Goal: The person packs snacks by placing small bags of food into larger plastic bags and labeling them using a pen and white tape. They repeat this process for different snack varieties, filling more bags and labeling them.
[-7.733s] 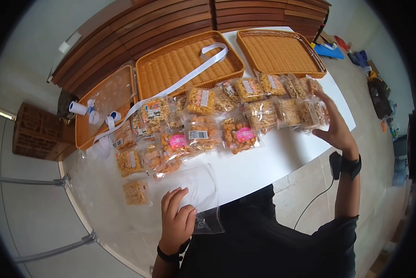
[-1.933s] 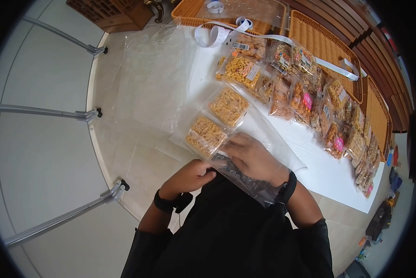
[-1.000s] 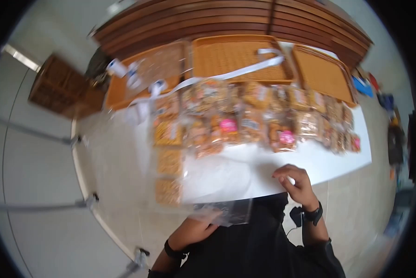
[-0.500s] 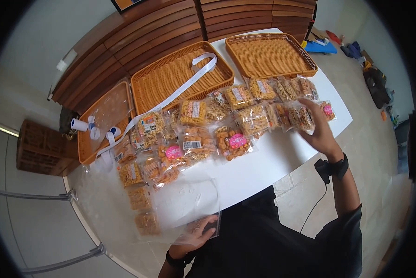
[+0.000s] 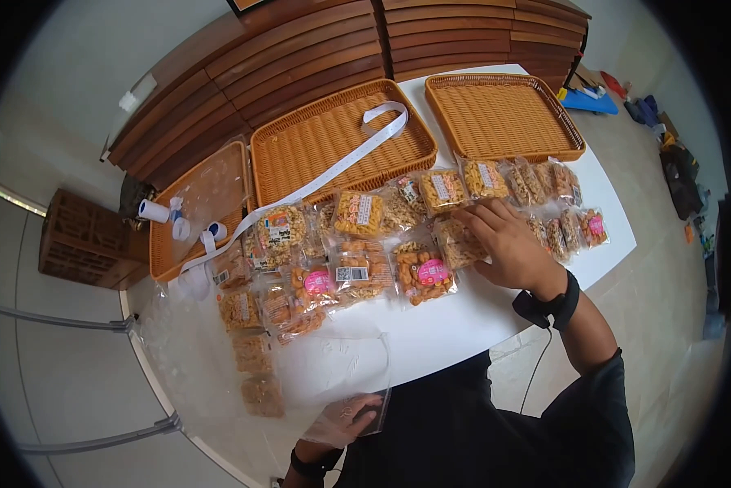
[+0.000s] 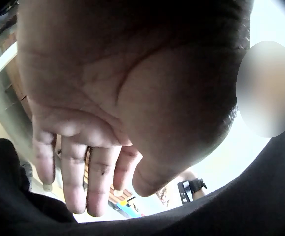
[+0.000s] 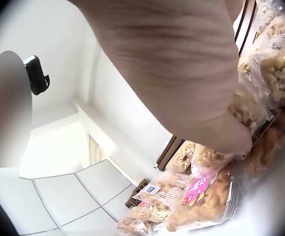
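In the head view, my right hand (image 5: 516, 248) reaches over the middle of the front row. Its fingers and thumb grip a clear packet of pale crunchy snack (image 5: 456, 244), partly covered by the fingers. Just left lies a nut-filled packet with a pink label (image 5: 424, 275), also near the thumb in the right wrist view. My left hand (image 5: 347, 419) is at the table's near edge, overlapped by a large clear plastic bag (image 5: 341, 358). Its fingers extend loosely, with a bare palm in the left wrist view. Two snack packets (image 5: 253, 355) (image 5: 264, 396) lie on the clear plastic at left.
Several more snack packets (image 5: 357, 213) stand in rows across the white table (image 5: 414, 346). Behind are three wicker trays (image 5: 504, 118), one crossed by a white label strip (image 5: 345, 163). Label rolls (image 5: 154, 211) sit at the left tray. A wooden cabinet (image 5: 300, 49) stands behind.
A second packet has joined the first on the plastic at left. Over the last half second my right hand moved left from the row's right end to the middle packet; the left hand stayed low.
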A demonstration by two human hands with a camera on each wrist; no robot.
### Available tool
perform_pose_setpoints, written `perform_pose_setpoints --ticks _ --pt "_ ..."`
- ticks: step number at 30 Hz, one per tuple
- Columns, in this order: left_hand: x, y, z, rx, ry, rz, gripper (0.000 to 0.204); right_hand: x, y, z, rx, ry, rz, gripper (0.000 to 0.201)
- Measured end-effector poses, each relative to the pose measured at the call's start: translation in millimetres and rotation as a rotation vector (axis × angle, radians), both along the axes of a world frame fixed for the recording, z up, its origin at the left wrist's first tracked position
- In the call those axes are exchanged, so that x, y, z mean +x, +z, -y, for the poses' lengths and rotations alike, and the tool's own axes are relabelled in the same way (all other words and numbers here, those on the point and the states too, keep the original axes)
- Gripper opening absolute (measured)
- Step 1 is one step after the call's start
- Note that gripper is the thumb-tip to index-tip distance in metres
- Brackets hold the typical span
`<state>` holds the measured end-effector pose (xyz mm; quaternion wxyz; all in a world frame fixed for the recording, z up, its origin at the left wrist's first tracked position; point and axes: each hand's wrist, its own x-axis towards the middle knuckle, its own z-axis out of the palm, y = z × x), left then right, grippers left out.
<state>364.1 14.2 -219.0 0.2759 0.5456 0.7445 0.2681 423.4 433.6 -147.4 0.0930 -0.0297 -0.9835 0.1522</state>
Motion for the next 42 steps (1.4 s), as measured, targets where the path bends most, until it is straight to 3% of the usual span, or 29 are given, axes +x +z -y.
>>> perform_pose_setpoints --ticks 4,8,11,15,21,27,30,35,36,38,39,40,41,42 --pt "-2.9 2.3 -1.7 -0.001 -0.020 -0.013 0.022 2.2 18.0 -15.6 -0.149 0.015 -0.142 0.084" --pt "-3.4 13.6 -6.4 -0.048 0.026 0.043 0.022 -8.5 44.4 -56.4 -0.156 -0.213 -0.252 0.074" --pt "-3.8 12.2 -6.4 -0.049 0.049 0.036 0.023 -22.4 45.6 -91.9 -0.200 -0.303 0.003 0.071" --pt "-4.4 1.8 -2.4 -0.074 0.089 0.169 0.027 -31.5 28.2 -92.6 -0.067 -0.134 0.135 0.071" --pt "-2.8 7.5 -4.9 -0.056 0.098 0.175 0.028 -48.0 26.4 -84.3 0.018 -0.106 0.311 0.076" --pt "-2.7 -9.7 2.1 -0.111 0.087 0.206 0.030 -60.4 25.3 -83.3 0.020 -0.129 0.294 0.087" --pt "-2.3 -10.2 3.9 -0.105 0.080 0.172 0.030 -60.0 17.6 -90.2 0.045 -0.107 0.231 0.083" --pt "1.1 -9.0 2.4 -0.093 0.116 0.255 0.029 -57.4 40.4 -81.3 -0.347 -0.237 0.120 0.079" --pt "1.9 -13.5 3.2 -0.085 0.117 0.256 0.029 -53.0 15.3 -106.3 -0.250 -0.192 -0.024 0.080" --pt "6.7 -29.6 9.8 -0.055 0.126 0.234 0.027 -46.6 26.2 -84.4 -0.452 -0.251 -0.149 0.079" --pt "7.1 -31.2 10.0 -0.047 0.125 0.244 0.027 -44.8 46.2 -68.2 -0.640 -0.193 -0.034 0.083" --pt "6.9 -33.7 9.9 -0.037 0.123 0.253 0.027 -40.2 54.5 -46.5 -0.550 -0.228 -0.064 0.083" --pt "11.2 -41.5 11.6 0.001 0.152 0.257 0.027 -30.2 45.6 -42.5 -0.629 -0.183 -0.077 0.083" --pt "14.9 -47.8 12.3 0.041 0.174 0.255 0.027 -24.4 48.8 -15.0 -0.975 -0.123 -0.107 0.084"
